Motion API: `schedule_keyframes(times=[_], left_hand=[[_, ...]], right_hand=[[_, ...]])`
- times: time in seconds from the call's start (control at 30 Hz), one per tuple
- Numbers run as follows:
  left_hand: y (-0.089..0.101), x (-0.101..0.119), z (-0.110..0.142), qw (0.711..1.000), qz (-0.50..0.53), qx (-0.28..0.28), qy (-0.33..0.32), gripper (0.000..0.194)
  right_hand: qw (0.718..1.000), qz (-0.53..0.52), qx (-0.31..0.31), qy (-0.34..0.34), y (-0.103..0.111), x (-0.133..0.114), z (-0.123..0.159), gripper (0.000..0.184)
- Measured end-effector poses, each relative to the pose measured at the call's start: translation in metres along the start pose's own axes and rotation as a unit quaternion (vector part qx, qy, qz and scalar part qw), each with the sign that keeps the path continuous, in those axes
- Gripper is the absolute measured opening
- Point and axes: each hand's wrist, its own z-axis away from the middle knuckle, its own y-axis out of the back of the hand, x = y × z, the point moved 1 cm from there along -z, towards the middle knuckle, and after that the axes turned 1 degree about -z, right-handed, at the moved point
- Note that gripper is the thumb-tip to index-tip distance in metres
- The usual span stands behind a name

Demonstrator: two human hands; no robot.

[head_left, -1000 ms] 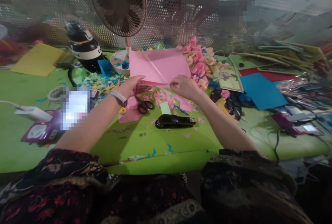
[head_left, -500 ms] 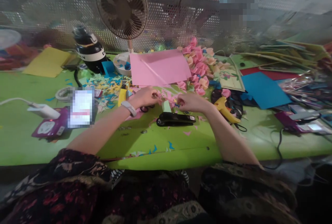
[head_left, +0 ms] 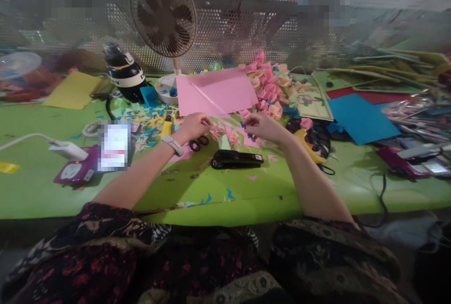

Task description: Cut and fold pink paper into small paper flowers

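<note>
My left hand (head_left: 194,125), with a pale band on its wrist, is closed in a pinch beside a small heap of pink paper pieces (head_left: 219,132). What its fingertips hold, if anything, is too small to tell. Across the heap, my right hand (head_left: 263,127) has its fingers bent and pressed together. Small blue and pink bits show at those fingertips, too blurred to name. Between the hands stands a pale green paper piece (head_left: 223,142). A black stapler (head_left: 237,159) lies just in front. Scissors with dark handles (head_left: 198,143) rest under my left wrist.
Behind the hands lie a pink sheet (head_left: 216,91) and piled pink paper flowers (head_left: 269,90). A fan (head_left: 164,12) and black bottle (head_left: 125,76) stand at the back left. A yellow glue gun (head_left: 310,146) lies right, a lit phone (head_left: 114,146) left.
My hands have moved slightly apart, and the left fingers have drawn back from the pink pieces. The right fingers have lifted a little. The view has shifted slightly.
</note>
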Motion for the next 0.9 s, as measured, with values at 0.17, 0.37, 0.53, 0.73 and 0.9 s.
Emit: schedule_keyframes(times=[0.17,0.37,0.53,0.73,0.9], left_hand=[[-0.002,0.004,0.005,1.0,0.007,0.01,-0.022,0.015],[-0.015,0.007,0.003,0.979,-0.132,-0.055,-0.147,0.026],[-0.015,0.002,-0.004,0.987,-0.095,-0.06,-0.114,0.011],[0.006,0.007,0.013,0.967,0.243,0.065,-0.038,0.019],[0.0,0.027,0.033,0.88,0.443,0.149,0.083,0.024]], right_hand=[[0.985,-0.169,-0.007,-0.026,-0.007,0.001,-0.003,0.015],[0.955,-0.289,0.004,-0.069,-0.016,-0.002,-0.007,0.016],[0.936,-0.342,-0.005,-0.086,-0.018,-0.005,-0.005,0.018],[0.912,-0.406,-0.017,-0.058,-0.02,-0.005,-0.006,0.017],[0.928,-0.371,-0.034,0.023,-0.029,-0.015,0.003,0.022]])
